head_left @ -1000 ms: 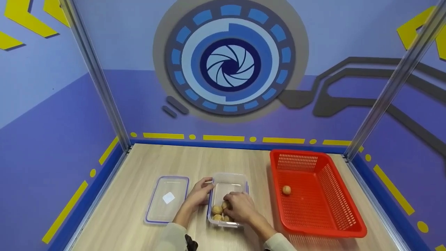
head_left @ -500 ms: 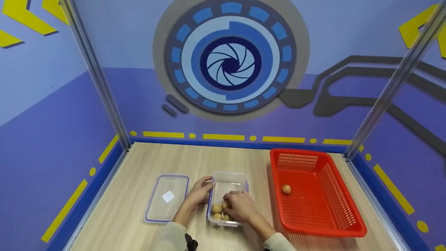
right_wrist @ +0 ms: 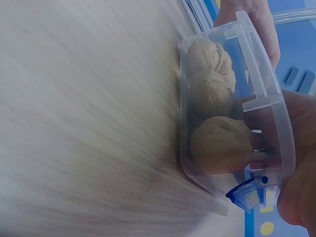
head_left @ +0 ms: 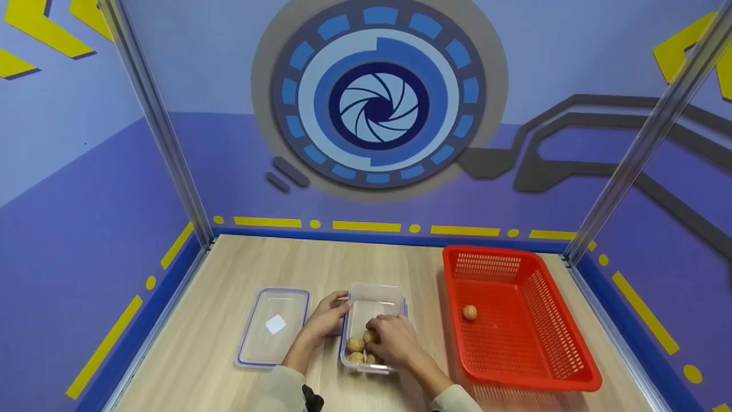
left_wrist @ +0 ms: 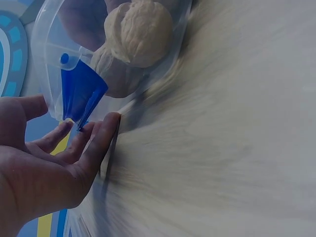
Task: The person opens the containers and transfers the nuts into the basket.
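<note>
A clear plastic food container (head_left: 374, 293) stands on the table with several walnuts (head_left: 355, 344) gathered at its near end. My right hand (head_left: 394, 337) reaches over its right wall, fingers curled down onto a walnut (head_left: 370, 336) inside. Through the container's side in the right wrist view, walnuts (right_wrist: 212, 94) lie close together, with fingertips among them partly hidden. My left hand (head_left: 327, 317) rests against the left wall, fingers loosely extended. In the left wrist view, its fingertips are beside a blue latch (left_wrist: 81, 91) hanging down from the rim.
The container's lid (head_left: 273, 343), with a blue seal and a white label (head_left: 275, 324), lies flat on the left. On the right, a red plastic basket (head_left: 523, 320) holds a single walnut (head_left: 469, 312). Metal posts and painted panels bound the table (head_left: 320, 257).
</note>
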### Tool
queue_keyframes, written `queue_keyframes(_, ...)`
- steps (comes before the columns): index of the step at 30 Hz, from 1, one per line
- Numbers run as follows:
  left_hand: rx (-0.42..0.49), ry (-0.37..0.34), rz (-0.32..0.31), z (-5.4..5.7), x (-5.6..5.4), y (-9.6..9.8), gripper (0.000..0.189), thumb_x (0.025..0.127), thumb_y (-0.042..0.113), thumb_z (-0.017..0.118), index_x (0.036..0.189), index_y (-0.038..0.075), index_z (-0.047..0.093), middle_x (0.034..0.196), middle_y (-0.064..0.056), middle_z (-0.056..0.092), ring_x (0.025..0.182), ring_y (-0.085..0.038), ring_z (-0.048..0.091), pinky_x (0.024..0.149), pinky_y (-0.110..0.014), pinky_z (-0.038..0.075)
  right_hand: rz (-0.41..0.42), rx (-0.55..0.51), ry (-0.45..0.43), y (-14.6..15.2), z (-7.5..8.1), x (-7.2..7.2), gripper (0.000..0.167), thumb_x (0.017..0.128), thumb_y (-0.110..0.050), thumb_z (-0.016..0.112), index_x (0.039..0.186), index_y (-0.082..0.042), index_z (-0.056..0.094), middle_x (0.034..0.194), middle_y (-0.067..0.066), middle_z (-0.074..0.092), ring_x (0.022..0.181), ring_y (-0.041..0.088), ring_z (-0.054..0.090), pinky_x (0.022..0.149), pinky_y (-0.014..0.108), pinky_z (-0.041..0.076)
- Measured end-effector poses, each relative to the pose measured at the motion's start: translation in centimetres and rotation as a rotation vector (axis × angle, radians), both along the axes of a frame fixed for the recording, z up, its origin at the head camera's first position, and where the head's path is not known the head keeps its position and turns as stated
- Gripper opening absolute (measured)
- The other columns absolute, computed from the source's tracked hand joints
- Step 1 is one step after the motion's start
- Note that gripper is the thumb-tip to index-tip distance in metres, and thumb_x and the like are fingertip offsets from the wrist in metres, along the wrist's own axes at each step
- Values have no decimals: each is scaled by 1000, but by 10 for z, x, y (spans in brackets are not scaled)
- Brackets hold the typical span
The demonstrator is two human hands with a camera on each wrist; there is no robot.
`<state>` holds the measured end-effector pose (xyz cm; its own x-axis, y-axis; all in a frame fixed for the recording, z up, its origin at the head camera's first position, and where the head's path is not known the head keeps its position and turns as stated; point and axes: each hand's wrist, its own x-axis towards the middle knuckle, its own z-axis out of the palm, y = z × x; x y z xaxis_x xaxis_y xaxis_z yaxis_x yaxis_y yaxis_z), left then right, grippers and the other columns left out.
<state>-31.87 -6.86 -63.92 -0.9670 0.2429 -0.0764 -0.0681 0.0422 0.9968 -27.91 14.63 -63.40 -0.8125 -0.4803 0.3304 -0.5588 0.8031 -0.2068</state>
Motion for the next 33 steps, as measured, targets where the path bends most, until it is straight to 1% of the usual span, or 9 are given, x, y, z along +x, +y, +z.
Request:
queue_keyframes(5,-18,12,5,-4,-2,1,49,110,12,54,153,-10,42,139,-34,58,129,-48,59,100,-47,55,0,-3,5,0,-2,1,25,76,-26,86,98,-16,79,79,-10,62,69,11,56,66,36,43)
queue_keyframes(10,-33,44,-4,-4,-2,2,50,110,11,55,152,-13,41,139,-35,57,128,-47,59,104,-50,52,-1,-16,25,2,-3,2,27,76,-25,86,100,-14,79,82,-8,66,72,13,60,67,36,45)
queue_keyframes(15,-44,34,-4,-4,-1,1,51,110,12,55,154,-10,41,139,-32,59,127,-45,60,102,-48,53,-2,-24,34,2,-5,3,29,77,-26,86,102,-13,79,83,-7,67,73,13,61,67,37,47)
queue_keyframes(20,-63,38,-12,-3,0,-3,50,110,13,55,154,-7,43,139,-29,60,127,-44,61,101,-47,54,-5,-36,23,0,-5,4,30,78,-26,86,104,-12,80,85,-6,68,73,15,62,68,38,48)
queue_keyframes(23,-57,36,-19,-2,0,-3,49,111,13,54,154,-6,43,139,-30,60,126,-43,61,100,-47,54,-9,-51,17,0,-4,4,30,79,-26,86,105,-11,79,89,-4,71,77,17,65,70,39,50)
queue_keyframes(27,-26,44,-28,-2,-2,-2,49,110,11,54,154,-8,43,139,-35,58,126,-47,60,99,-47,55,-9,-89,4,0,-1,3,31,80,-24,87,107,-11,78,96,0,74,83,17,68,75,41,53)
queue_keyframes(30,-11,53,-33,-2,-2,-2,49,110,11,55,153,-9,42,140,-36,57,127,-49,60,99,-47,56,-4,-123,-13,0,1,2,31,82,-22,88,108,-10,77,96,0,74,81,14,66,76,41,53)
queue_keyframes(33,-15,53,-25,-3,-3,-4,49,110,12,57,152,-9,44,138,-34,58,126,-47,61,97,-46,56,13,-159,-27,0,2,2,32,83,-21,89,109,-9,75,94,-1,72,78,11,62,73,39,53)
